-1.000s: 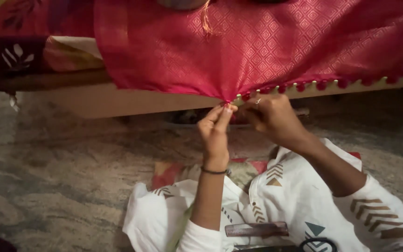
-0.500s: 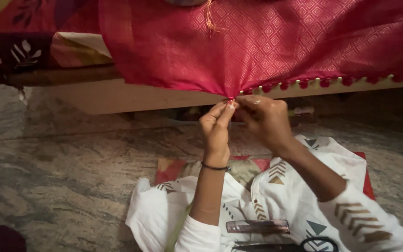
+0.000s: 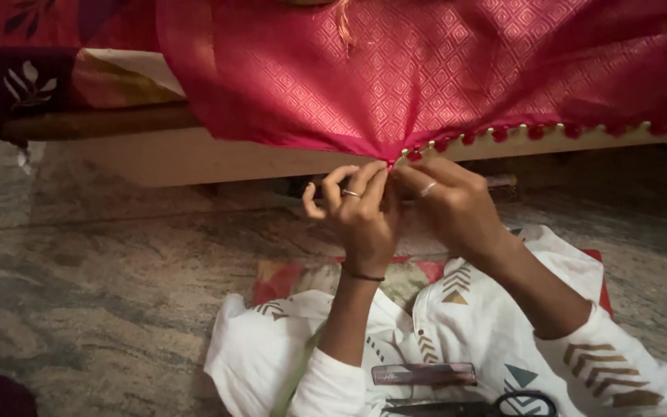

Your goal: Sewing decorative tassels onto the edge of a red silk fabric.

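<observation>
My left hand [image 3: 360, 212] and right hand [image 3: 449, 202] are raised together, fingertips pinched on the lower edge of a pink patterned cloth [image 3: 441, 69] that hangs off a bed [image 3: 194, 154] in front of me. Small red tassels [image 3: 534, 133] line that edge. A comb [image 3: 424, 374] and scissors [image 3: 503, 405] lie on my lap.

A home: bed [image 3: 194, 158] above stone floor [image 3: 102, 286].

1. The left hand [image 3: 360, 216] and right hand [image 3: 449, 205] have risen from lower centre to the frame's middle, closing on the pink cloth's tasselled edge [image 3: 403, 154].
2. A dark comb [image 3: 424, 374] and scissors [image 3: 496, 405] now show at the bottom edge.
</observation>
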